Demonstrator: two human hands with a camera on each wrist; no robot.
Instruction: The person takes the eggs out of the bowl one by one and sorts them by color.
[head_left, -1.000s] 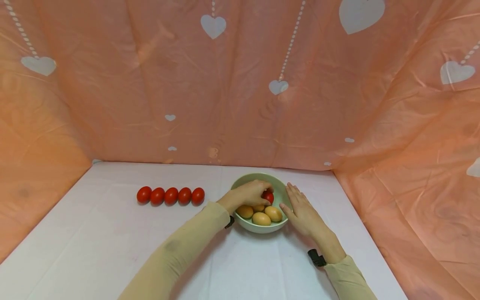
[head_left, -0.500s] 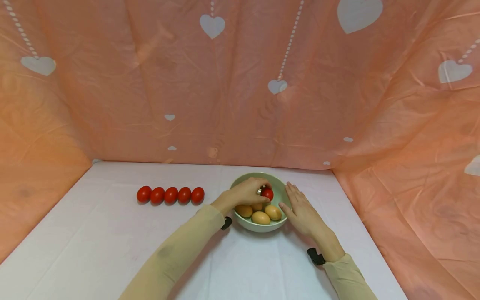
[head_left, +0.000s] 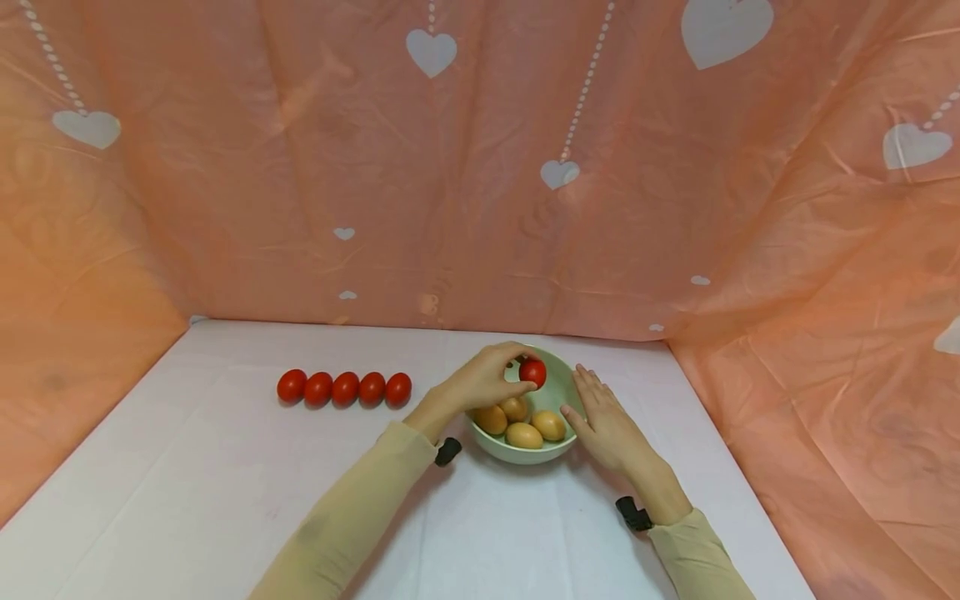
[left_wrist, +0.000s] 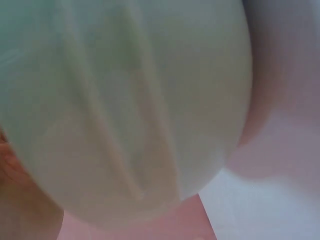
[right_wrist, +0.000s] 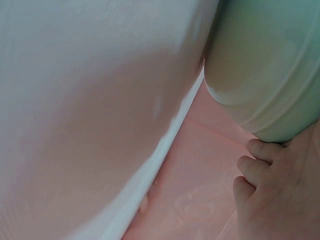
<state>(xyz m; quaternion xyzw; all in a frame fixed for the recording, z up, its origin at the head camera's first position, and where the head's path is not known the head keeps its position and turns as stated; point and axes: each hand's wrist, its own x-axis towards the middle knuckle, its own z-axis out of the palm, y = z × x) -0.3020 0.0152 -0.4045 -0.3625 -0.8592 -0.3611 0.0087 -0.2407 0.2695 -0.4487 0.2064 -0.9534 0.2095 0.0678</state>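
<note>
Over the pale green bowl (head_left: 517, 456), my left hand (head_left: 483, 379) pinches a small red tomato (head_left: 532, 374) between thumb and fingers. Several tan, egg-shaped things (head_left: 524, 435) lie in the bottom of the bowl. My right hand (head_left: 609, 429) rests with straight fingers against the bowl's right rim. In the right wrist view its fingers (right_wrist: 252, 170) lie along the side of the bowl (right_wrist: 265, 75). The bowl's outer wall (left_wrist: 140, 110) fills most of the left wrist view, with a bit of the left hand (left_wrist: 30, 195) at the lower left.
Several red tomatoes (head_left: 345, 389) stand in a row on the white tablecloth (head_left: 225, 467), left of the bowl. An orange-pink curtain (head_left: 450, 208) with heart prints hangs behind the table and along both sides.
My left hand has lifted the tomato up from among the tan things, toward the bowl's far rim. The right hand has stayed at the rim.
</note>
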